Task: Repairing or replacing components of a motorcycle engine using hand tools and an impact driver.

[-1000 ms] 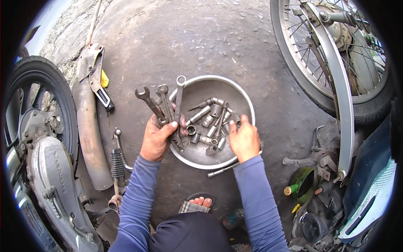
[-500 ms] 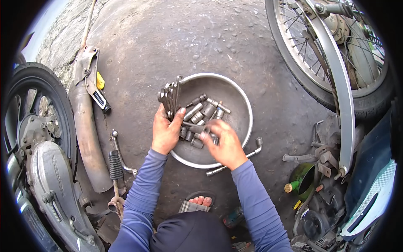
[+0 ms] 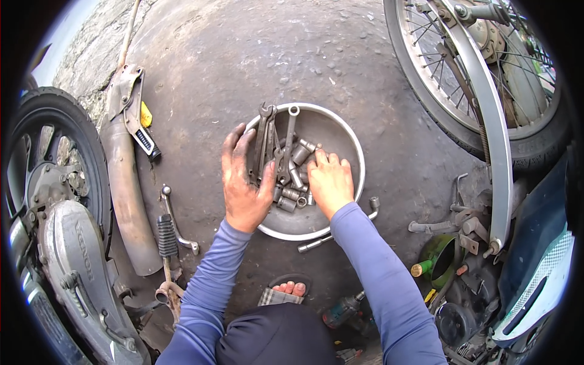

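A round metal bowl [image 3: 347, 210] with a pale rim holds tools on the dark ground before me. Several wrenches [image 3: 265, 140] lie at its left side, their ends reaching to the far rim; one ring-ended wrench [image 3: 292, 125] sticks up beside them. My left hand [image 3: 248, 191] is open at the bowl's left edge, fingers spread around the wrenches and not gripping them. Steel sockets [image 3: 288, 201] are heaped in the middle. My right hand [image 3: 332, 181] is over the right part of the heap, fingers curled down; what they hold, if anything, is hidden.
An L-shaped socket wrench [image 3: 371, 214] lies against the bowl's right side. To the left are a pedal lever [image 3: 173, 219], an exhaust pipe [image 3: 129, 207] and a motorcycle wheel [image 3: 85, 140]. Right of me stand a spoked wheel [image 3: 420, 79], a green container [image 3: 439, 258] and a power tool [image 3: 342, 311].
The wrench bundle has gone from my left hand into the bowl, and that hand has opened. My right hand has moved slightly up and right over the sockets.
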### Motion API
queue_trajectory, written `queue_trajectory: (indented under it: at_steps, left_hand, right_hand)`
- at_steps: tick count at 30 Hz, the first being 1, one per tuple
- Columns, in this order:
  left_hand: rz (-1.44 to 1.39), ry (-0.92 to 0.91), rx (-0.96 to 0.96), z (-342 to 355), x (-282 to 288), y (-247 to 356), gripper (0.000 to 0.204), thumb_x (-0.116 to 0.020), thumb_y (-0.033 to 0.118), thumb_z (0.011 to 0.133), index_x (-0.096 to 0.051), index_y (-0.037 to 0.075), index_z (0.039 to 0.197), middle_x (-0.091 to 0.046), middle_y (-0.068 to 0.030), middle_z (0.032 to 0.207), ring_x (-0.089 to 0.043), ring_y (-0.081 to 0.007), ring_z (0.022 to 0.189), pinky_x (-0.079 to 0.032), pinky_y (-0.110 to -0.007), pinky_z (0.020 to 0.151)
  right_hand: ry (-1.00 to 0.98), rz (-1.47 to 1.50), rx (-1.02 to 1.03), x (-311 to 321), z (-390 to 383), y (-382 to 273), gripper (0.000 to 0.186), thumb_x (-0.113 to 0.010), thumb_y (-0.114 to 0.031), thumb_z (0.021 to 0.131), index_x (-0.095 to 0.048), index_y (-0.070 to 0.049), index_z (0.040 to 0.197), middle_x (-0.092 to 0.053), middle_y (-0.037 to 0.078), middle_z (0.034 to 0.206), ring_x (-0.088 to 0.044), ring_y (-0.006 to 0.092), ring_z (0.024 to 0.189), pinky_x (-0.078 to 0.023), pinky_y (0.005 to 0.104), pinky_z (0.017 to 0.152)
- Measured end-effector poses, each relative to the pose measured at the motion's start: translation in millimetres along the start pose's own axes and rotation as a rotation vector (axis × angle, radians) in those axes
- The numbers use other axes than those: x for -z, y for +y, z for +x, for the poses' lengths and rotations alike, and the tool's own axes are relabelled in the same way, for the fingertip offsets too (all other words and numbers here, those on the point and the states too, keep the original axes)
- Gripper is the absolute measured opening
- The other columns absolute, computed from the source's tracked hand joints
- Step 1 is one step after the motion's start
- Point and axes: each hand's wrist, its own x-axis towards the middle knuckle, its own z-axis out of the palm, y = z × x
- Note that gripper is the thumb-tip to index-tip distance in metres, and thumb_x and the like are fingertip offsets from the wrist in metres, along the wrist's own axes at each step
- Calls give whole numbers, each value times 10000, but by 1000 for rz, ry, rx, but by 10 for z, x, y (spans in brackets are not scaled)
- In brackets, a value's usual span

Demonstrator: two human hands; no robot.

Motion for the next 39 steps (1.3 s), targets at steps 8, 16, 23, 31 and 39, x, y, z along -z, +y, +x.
queue_trajectory:
  at_steps: [8,16,23,31,39]
  left_hand:
    - [-431,-192,138,-281,82,170,229,-553,-75,850,-554,-31,1074,-578,-122,1084,-588,-166,986,-480,-284,855]
    - [-1250,-849,694,-620,-138,400,368,-518,65,960,-434,-46,1301,-590,-157,1103,-621,-182,929,-524,-295,787]
    - [-532,-970,313,-890,-153,691,169,-599,75,895,-618,-15,1037,-670,-121,874,-652,-212,747,-521,-307,684]
    - [586,-990,-197,-267,-5,82,339,-710,133,724,-660,76,1055,-650,-137,966,-617,-332,959,-492,-405,851]
    - [767,-1079,-288,-311,60,85,295,-623,104,762,-636,124,1056,-663,-143,926,-626,-320,951,-497,-409,843]
  right_hand:
    - [-314,-82,-125,289,82,85,214,-566,-180,863,-692,-54,982,-592,87,1003,-616,226,865,-458,395,764]
    - [267,1200,-473,908,-1478,181,338,-763,-211,768,-595,-2,974,-529,90,904,-527,190,761,-455,327,686]
    - [-167,802,-596,220,-3890,-58,710,-831,-216,657,-451,-17,1223,-597,164,1035,-604,377,930,-491,435,834]
    - [-423,857,-684,-322,-4422,-197,694,-795,-170,633,-447,-36,1218,-662,215,947,-626,412,915,-504,460,797]
    - [-362,834,-712,248,-4439,-378,667,-747,-214,608,-484,-89,1209,-668,209,910,-630,428,883,-493,483,800]
